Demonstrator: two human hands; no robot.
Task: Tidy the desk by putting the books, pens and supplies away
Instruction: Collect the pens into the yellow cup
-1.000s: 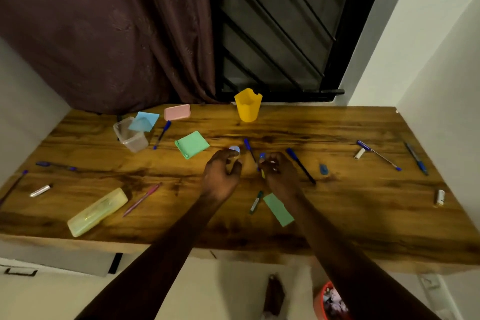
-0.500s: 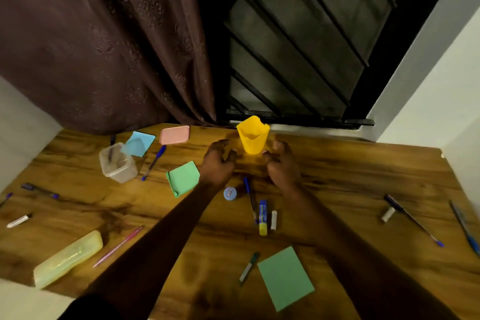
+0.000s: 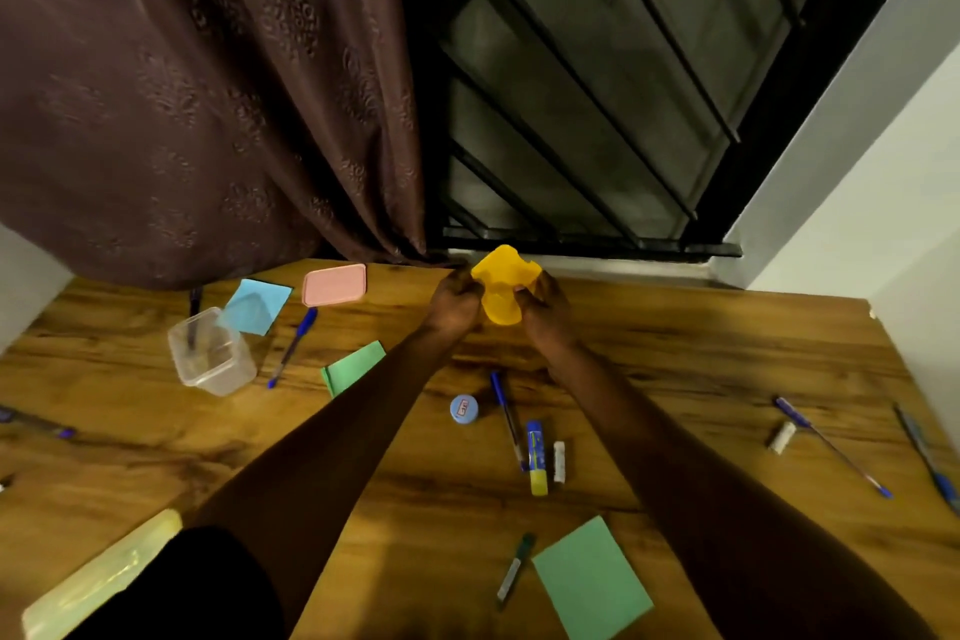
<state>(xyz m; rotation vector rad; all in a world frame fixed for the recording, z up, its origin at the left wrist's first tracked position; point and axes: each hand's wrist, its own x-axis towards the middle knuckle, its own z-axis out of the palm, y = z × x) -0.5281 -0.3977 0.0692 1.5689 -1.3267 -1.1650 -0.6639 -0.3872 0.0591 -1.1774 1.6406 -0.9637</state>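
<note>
left hand (image 3: 453, 308) fingers clasp yellow cup (image 3: 501, 291) | right hand (image 3: 543, 311) fingers clasp its other side

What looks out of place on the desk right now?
The clear tub stands open, its pink lid lying apart behind it. Pens, like the blue pen, and a glue stick lie loose. Both hands grip the yellow cup.

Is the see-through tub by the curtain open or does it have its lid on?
Open. The clear tub has no lid on top, and you can look straight down inside. A pink lid lies flat on the desk, apart from it.
</note>
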